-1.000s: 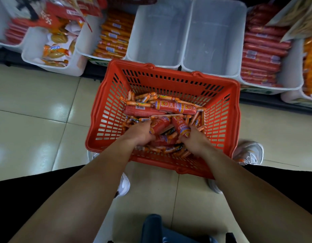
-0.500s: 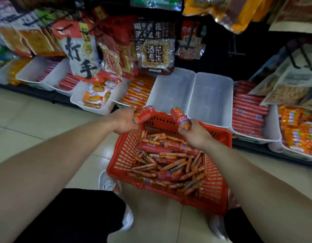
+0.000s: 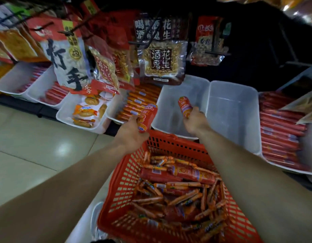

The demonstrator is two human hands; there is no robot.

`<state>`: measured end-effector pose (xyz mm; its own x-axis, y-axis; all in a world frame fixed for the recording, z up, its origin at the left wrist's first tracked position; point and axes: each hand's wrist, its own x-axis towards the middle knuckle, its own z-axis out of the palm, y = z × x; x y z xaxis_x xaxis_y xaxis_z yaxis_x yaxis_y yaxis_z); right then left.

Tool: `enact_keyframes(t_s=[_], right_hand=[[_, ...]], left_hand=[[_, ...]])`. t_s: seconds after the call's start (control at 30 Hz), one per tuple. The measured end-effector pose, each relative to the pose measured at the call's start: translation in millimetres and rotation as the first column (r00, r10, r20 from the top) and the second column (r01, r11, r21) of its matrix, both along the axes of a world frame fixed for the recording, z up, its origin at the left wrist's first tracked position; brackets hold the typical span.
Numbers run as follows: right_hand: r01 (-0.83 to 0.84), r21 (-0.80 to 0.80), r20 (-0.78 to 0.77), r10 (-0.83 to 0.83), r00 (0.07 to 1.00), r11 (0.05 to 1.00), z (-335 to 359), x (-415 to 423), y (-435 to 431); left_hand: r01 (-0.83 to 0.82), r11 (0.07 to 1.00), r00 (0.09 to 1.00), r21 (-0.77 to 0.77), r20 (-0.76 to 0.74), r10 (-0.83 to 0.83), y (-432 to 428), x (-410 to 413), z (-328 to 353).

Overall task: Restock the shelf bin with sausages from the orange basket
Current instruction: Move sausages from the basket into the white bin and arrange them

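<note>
sausages (image 3: pixel 146 118) now closer to shelf bin (image 3: pixel 169 109)

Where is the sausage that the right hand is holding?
Near the middle of the head view: the right hand holds the sausage over the left empty white bin, just beyond the far rim of the orange basket.

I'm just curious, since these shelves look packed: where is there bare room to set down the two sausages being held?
Two clear bins behind the orange basket are bare: the left bin, beside the orange-sausage bin, and the right bin, beside the red-sausage bin. Those neighbours and the basket are crowded; a peanut bag overhangs the left bin's back.
</note>
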<state>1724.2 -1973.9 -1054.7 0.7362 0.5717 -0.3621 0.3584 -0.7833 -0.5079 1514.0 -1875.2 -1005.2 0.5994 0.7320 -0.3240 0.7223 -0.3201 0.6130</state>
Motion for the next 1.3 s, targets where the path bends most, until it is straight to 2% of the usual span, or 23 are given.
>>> enact_keyframes(t_s=[0.07, 0.13, 0.23, 0.3, 0.4, 0.57, 0.77, 0.9, 1.03, 1.2, 1.3], right_hand=[[-0.002, -0.008, 0.053, 0.003, 0.999, 1.000, -11, 1, 2], [-0.074, -0.031, 0.131, 0.078, 0.988, 0.997, -16, 3, -8], [-0.184, -0.008, 0.251, 0.180, 0.951, 0.983, -14, 10, -26], [-0.213, 0.012, 0.277, 0.202, 0.939, 0.977, -14, 20, -37], [-0.193, 0.003, 0.225, 0.187, 0.956, 0.981, -20, 29, -54], [-0.199, -0.020, 0.182, 0.199, 0.963, 0.980, -22, 27, -57], [-0.254, -0.050, 0.128, 0.258, 0.958, 0.966, 8, 1, -85], [-0.270, -0.057, 0.130, 0.275, 0.952, 0.961, 34, -19, -119], [-0.266, -0.046, 0.122, 0.270, 0.955, 0.963, 29, -49, -162], [-0.330, -0.205, -0.051, 0.327, 0.944, 0.921, -20, -75, -201], [-0.353, -0.288, -0.121, 0.332, 0.936, 0.890, -48, -77, -204]], left_hand=[[-0.044, 0.999, 0.997, 0.008, 0.056, 0.043, 6, 13, -12], [-0.068, 0.998, 0.995, 0.011, 0.074, 0.067, 14, 32, -22], [-0.040, 0.999, 0.999, 0.030, 0.021, 0.039, 25, 68, -32], [-0.005, 0.997, 1.000, 0.075, -0.023, 0.006, 29, 95, -38], [0.030, 0.997, 0.997, 0.072, -0.077, -0.024, 21, 125, -49], [0.063, 0.985, 0.989, 0.162, -0.141, -0.040, 2, 130, -58], [0.276, 0.960, 0.929, 0.057, -0.274, -0.251, -12, 88, -2], [0.258, 0.966, 0.936, 0.016, -0.250, -0.246, -45, 47, 22], [0.248, 0.969, 0.936, -0.018, -0.252, -0.244, -91, 4, 1], [0.278, 0.953, 0.882, -0.123, -0.360, -0.304, -127, -32, -51], [0.313, 0.943, 0.837, -0.116, -0.435, -0.332, -132, -40, -82]])
